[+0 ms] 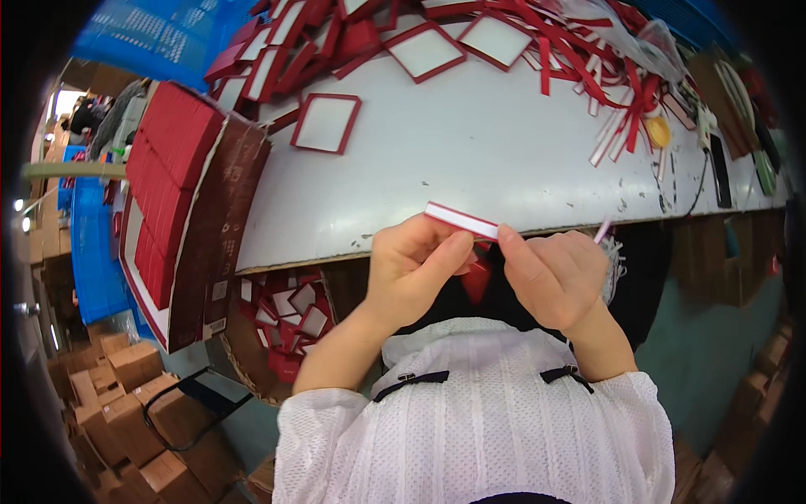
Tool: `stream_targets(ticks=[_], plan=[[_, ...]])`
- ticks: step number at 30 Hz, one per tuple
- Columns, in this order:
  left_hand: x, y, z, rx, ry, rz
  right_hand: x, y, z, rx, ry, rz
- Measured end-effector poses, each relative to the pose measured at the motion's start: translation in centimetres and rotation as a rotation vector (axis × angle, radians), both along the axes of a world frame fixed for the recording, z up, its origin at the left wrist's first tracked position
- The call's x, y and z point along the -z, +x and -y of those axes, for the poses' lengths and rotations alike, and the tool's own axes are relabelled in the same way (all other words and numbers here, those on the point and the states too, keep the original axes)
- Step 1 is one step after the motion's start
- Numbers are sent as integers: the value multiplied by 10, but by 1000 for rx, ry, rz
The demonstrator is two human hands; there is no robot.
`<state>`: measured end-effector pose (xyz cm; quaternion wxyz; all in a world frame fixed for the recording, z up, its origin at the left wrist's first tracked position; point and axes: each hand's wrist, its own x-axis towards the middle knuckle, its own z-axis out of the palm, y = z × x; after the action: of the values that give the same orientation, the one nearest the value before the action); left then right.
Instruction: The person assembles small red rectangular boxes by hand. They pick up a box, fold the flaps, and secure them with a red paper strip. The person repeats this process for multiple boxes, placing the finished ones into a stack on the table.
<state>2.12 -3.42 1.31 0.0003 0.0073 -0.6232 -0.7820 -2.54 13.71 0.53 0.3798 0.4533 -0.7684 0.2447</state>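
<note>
In front of me, at the table's near edge, both hands are closed on a narrow red piece with a white face (462, 220); I cannot tell whether it is a loose strip or the side of a shallow box. My left hand (411, 269) pinches its left part between thumb and fingers. At its right end, the thumb and fingers of my right hand (554, 273) grip it. Beyond the right hand's knuckles a thin pale strip end (603, 231) sticks out; what holds it is hidden. Below the hands something red (476, 281) shows, partly covered.
Shallow red-edged white box parts (327, 123) are piled at the back, beside a tangle of red and white strips (579, 67). A carton of stacked red boxes (168, 168) stands at the left. Below the table edge, another carton holds small red and white pieces (290, 315).
</note>
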Motion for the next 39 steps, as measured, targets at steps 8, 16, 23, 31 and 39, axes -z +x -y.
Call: stream_targets(ticks=[8,16,23,31,39], plan=[[17,-12,-20,31,-6,126,2,9,-14,57,-170,545],[17,-10,-34,152,195,364,15,5,-8,119,41,365],[32,-13,-38,338,-337,300,29,14,-16,113,175,481],[49,-9,-48,256,-208,389,41,12,-28,144,-157,499],[44,-13,-50,370,-444,295,44,15,-28,133,90,475]])
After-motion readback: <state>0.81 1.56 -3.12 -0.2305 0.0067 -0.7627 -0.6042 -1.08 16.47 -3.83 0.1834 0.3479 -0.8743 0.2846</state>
